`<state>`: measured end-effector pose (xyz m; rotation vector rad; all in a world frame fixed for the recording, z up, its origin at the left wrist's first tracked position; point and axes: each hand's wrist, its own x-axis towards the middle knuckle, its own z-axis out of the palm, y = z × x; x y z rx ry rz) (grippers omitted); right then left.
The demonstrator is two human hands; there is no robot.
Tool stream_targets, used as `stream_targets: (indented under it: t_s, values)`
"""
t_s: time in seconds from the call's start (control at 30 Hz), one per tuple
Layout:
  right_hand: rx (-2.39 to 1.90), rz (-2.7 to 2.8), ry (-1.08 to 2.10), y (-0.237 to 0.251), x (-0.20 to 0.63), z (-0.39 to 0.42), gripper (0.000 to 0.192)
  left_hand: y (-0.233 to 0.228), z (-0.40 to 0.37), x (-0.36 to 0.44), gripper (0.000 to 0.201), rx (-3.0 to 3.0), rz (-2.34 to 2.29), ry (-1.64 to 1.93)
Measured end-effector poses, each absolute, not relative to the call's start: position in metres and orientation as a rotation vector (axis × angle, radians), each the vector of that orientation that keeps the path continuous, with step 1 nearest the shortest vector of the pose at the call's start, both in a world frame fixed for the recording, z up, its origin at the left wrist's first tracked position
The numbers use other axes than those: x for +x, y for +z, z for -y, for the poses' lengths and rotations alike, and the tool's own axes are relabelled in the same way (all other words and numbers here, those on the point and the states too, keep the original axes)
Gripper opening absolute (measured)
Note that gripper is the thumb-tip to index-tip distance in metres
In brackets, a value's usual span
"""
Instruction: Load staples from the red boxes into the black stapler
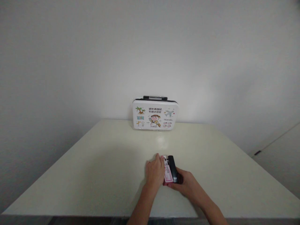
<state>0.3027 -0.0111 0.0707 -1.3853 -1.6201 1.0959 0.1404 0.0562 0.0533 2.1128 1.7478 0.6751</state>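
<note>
A small white box with pink edges and printing [168,175] is at the near middle of the table. Against its right side lies a long black object with rounded sides [172,168], whose kind I cannot make out. My left hand [155,172] is closed along the left side of the box, with its fingertips by the far end. From the right, my right hand [187,184] grips the black object, its thumb reaching across the near end of the box. Something whitish shows at the box's far end, partly hidden by my left fingers.
A white carry case [154,125] with cartoon prints and a black handle [155,97] stands upright at the back of the pale table [93,175], near the wall [150,56]. The table's front edge runs beneath my forearms. A dark handle-like piece [257,152] shows at far right.
</note>
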Motion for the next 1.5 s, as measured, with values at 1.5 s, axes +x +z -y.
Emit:
stream_targets:
  t_s: [1.5]
  values:
    - [-1.909,2.010,0.154,0.027,0.203,0.014,0.060,0.022,-0.011,-0.001,0.055,2.498,-1.649,0.576]
